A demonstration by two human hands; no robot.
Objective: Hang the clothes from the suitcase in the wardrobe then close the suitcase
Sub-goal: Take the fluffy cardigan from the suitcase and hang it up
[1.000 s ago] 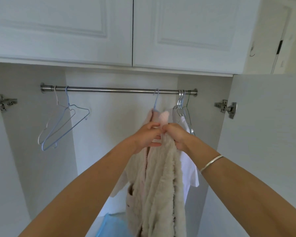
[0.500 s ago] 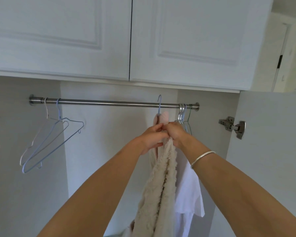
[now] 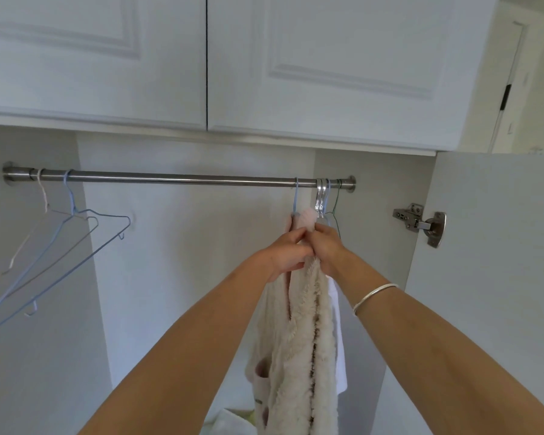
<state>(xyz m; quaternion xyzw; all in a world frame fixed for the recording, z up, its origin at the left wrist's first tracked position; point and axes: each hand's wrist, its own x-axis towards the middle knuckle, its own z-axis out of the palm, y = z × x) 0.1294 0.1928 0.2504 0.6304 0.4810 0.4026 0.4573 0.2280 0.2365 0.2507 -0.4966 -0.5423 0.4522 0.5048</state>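
Note:
A cream fleece garment point(image 3: 302, 340) hangs from a blue wire hanger point(image 3: 295, 199) hooked over the steel wardrobe rail point(image 3: 176, 178) near its right end. My left hand point(image 3: 288, 255) and my right hand point(image 3: 327, 246) meet at the garment's collar, both gripping the fabric just below the hanger's hook. A white garment point(image 3: 338, 334) hangs right behind it on the clustered hangers point(image 3: 324, 199). The suitcase is out of view.
Two bare wire hangers, one white point(image 3: 16, 255) and one blue point(image 3: 60, 262), hang tilted at the rail's left end. The open wardrobe door point(image 3: 490, 277) with its hinge point(image 3: 421, 222) stands at the right. Closed upper cabinet doors point(image 3: 201, 58) sit above. Something pale lies at the wardrobe bottom point(image 3: 230, 422).
The view has tilted upward, so the rail and my hands sit lower in frame. Both hands have stayed at the fleece garment's collar. The blue hanger's hook rests over the rail throughout.

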